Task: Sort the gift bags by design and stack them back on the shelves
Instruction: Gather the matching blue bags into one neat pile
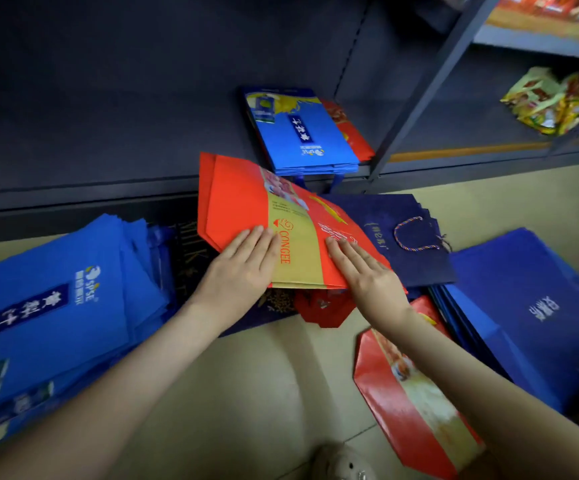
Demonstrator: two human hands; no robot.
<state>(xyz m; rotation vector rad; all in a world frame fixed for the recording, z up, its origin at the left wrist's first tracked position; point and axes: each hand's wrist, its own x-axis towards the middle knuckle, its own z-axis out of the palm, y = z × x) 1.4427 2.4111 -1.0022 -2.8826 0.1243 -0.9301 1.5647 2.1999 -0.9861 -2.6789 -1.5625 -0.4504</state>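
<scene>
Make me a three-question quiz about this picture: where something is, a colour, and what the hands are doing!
1. Where is the navy bag with the rope handle?
A) on a chair
B) in the pile on the floor
C) hanging on a wall

2. What colour is the CONGEE band on the red bag?
A) green
B) white
C) gold

3. What are the left hand and right hand doing?
A) lying flat on the red bag
B) making fists
C) pulling a rope

Answers: B, it lies low beside the red bag; C, the band looks gold; A, both rest with straight fingers.
</scene>
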